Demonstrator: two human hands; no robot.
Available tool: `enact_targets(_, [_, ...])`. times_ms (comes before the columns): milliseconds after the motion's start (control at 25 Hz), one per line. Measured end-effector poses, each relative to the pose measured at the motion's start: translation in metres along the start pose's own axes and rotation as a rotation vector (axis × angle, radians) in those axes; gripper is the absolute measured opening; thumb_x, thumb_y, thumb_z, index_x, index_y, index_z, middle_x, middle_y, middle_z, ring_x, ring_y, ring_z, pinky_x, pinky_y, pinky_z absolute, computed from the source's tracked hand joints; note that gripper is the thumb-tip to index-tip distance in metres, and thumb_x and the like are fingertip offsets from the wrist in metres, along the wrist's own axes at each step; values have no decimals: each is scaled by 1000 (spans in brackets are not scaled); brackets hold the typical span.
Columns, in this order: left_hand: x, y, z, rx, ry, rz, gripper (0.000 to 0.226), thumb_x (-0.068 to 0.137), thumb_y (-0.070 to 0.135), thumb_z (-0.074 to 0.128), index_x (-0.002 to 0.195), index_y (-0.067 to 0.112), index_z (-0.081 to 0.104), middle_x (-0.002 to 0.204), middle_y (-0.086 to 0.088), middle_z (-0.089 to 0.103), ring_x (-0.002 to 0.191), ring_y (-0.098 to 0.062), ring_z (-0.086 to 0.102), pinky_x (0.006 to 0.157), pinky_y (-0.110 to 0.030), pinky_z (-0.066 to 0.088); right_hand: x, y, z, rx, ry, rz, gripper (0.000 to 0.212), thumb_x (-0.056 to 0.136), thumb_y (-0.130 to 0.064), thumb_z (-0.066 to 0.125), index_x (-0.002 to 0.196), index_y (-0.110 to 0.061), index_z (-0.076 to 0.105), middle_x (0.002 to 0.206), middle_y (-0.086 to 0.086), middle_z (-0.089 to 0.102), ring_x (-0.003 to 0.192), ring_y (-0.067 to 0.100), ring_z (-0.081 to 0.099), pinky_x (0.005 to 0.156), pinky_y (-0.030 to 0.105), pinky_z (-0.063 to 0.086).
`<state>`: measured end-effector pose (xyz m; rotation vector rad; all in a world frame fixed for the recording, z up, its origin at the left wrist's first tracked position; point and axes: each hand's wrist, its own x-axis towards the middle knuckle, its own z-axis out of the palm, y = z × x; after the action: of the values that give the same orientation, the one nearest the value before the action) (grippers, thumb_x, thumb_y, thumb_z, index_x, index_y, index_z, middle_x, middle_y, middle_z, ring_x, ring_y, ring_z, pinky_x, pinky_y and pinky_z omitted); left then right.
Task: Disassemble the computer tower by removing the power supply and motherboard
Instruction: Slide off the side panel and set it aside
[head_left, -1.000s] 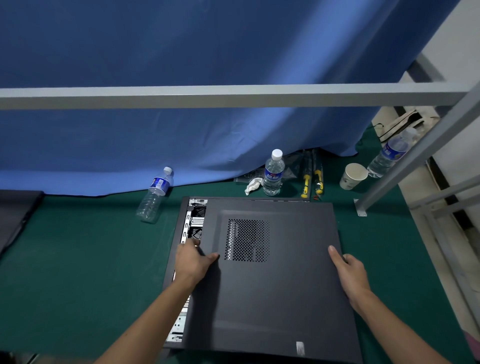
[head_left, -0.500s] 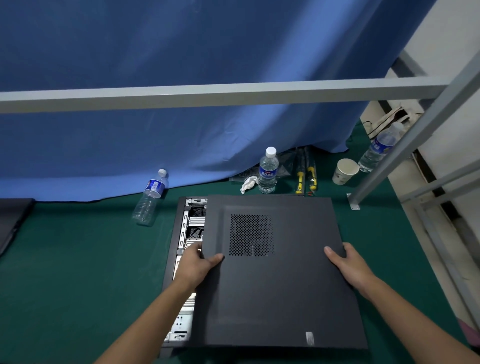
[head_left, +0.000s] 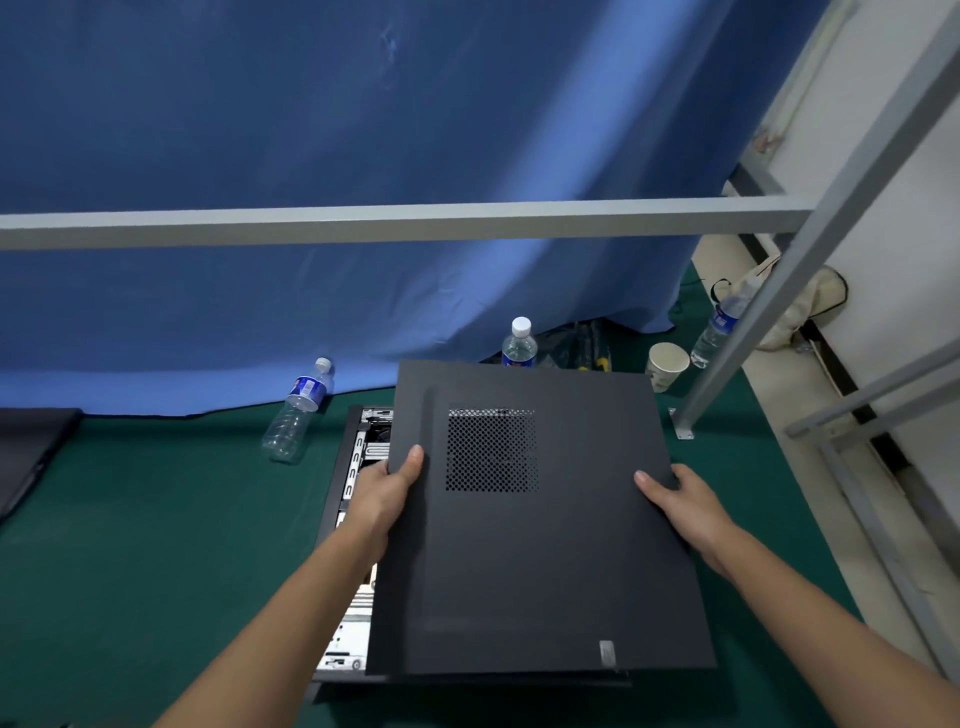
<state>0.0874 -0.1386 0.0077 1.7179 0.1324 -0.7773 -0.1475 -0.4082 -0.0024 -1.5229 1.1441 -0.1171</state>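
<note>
The computer tower (head_left: 347, 499) lies on its side on the green table, with a strip of its metal rear and inside showing at the left. Above it I hold its black side panel (head_left: 540, 561), which has a perforated vent near the top. My left hand (head_left: 387, 488) grips the panel's left edge, thumb on top. My right hand (head_left: 680, 506) grips the right edge. The panel is lifted off the case and shifted to the right, and it hides most of the tower's inside.
Behind the tower stand a water bottle (head_left: 519, 345), some yellow-handled tools (head_left: 597, 358) and a paper cup (head_left: 666, 364). Another bottle (head_left: 298, 410) lies at the left, a third (head_left: 719, 330) at the right. A grey frame post (head_left: 779, 291) and crossbar (head_left: 363, 223) stand close. A dark object (head_left: 26, 452) is far left.
Both hands have raised the side panel off the tower and carried it up and rightward; more of the case's left side shows. The camera tilted up.
</note>
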Motion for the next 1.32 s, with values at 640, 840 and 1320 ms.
enact_targets(640, [-128,111,29,58,-161,626,31,93,45,61,92,16,74,84,-10,75,71,-23,70,67,-42,57,-85,-237,-94,-954,-55,-852,48,92,-52,58,131,-24,54,127,-1,57,118,19,51,96,32,42])
enact_targets(840, [-146,129,22,80,-125,686,37,80,48,69,90,14,77,88,-12,76,75,-25,72,70,-45,60,-129,-244,-106,-952,-290,-883,33,90,-52,60,74,-23,63,69,-10,64,61,0,57,55,19,41])
enact_targets(1320, [-239,128,94,-24,-433,175,68,76,80,56,115,24,63,106,1,71,95,-26,71,76,-48,59,-187,-214,-65,-796,-352,-903,32,71,-24,59,52,-12,36,45,-3,28,43,12,24,48,30,25])
